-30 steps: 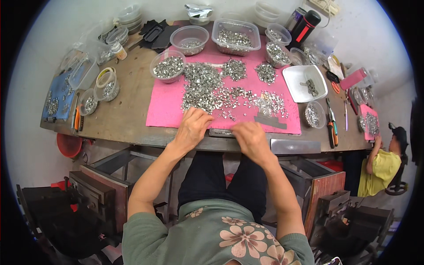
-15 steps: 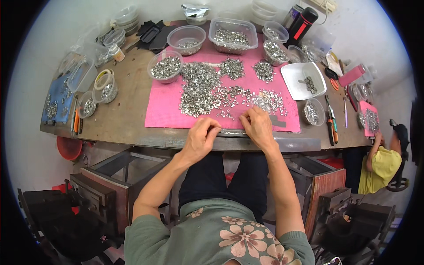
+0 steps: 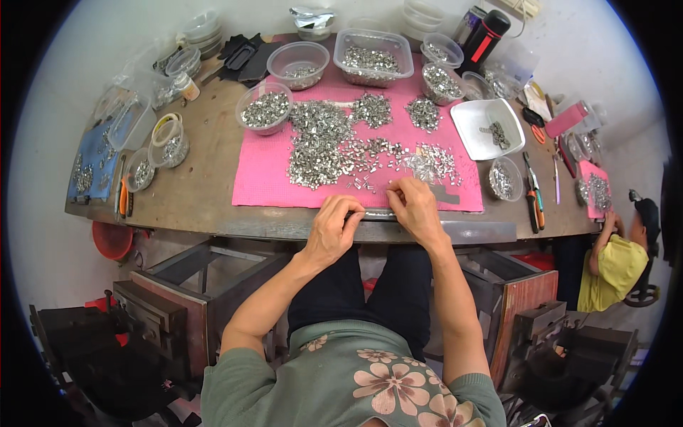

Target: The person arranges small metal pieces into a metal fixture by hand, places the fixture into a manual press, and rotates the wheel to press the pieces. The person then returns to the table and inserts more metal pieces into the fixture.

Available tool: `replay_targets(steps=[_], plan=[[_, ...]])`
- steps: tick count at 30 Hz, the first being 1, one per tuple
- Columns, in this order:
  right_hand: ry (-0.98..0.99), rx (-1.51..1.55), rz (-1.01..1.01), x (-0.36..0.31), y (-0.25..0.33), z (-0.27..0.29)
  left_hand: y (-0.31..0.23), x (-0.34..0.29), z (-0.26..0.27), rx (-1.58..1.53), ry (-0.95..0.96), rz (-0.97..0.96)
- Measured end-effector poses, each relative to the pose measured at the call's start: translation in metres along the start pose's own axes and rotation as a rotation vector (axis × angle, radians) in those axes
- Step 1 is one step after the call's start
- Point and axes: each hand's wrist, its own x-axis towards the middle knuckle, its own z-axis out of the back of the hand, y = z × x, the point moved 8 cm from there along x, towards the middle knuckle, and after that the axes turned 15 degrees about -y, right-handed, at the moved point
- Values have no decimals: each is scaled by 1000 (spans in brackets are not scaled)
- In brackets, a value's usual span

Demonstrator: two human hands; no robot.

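At the front edge of the bench, my left hand (image 3: pixel 333 226) is closed in a pinch, thumb and forefinger at the left end of a narrow strip of small silvery pieces (image 3: pixel 378 213). My right hand (image 3: pixel 415 205) pinches at the strip's other end, its fingertips over the edge of the pink mat (image 3: pixel 260 178). Whatever the fingers of either hand hold is hidden or too small to name. Just beyond the hands lie loose small metal pieces (image 3: pixel 366 160), and a large heap of them (image 3: pixel 316 146) spreads behind to the left. A clear plastic bag (image 3: pixel 421 168) lies past my right hand.
Clear tubs of metal parts stand behind, including a round one (image 3: pixel 265 127) and a rectangular one (image 3: pixel 404 62). At right are a white tray (image 3: pixel 466 142), a small tub (image 3: pixel 506 198) and pliers (image 3: pixel 532 206). A co-worker in a yellow shirt (image 3: pixel 617 267) sits far right.
My left hand has shifted right along the strip and slightly toward me, closer to my right hand. My right hand has hardly moved.
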Motion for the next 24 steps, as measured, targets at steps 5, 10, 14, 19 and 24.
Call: replay_targets(steps=[5, 10, 14, 19, 24], plan=[[-59, 243, -102, -15, 26, 11, -15, 2, 2, 106, -41, -174], [-78, 230, -27, -25, 35, 5, -17, 2, 4, 131, -28, -225], [-96, 172, 8, -28, 36, 2, -19, 1, 8, 139, -78, -294], [-143, 73, 131, -29, 48, 5, 0, 26, 17, 299, -119, -187], [-136, 25, 223, -30, 52, 5, 22, 48, 5, 473, -9, -200]])
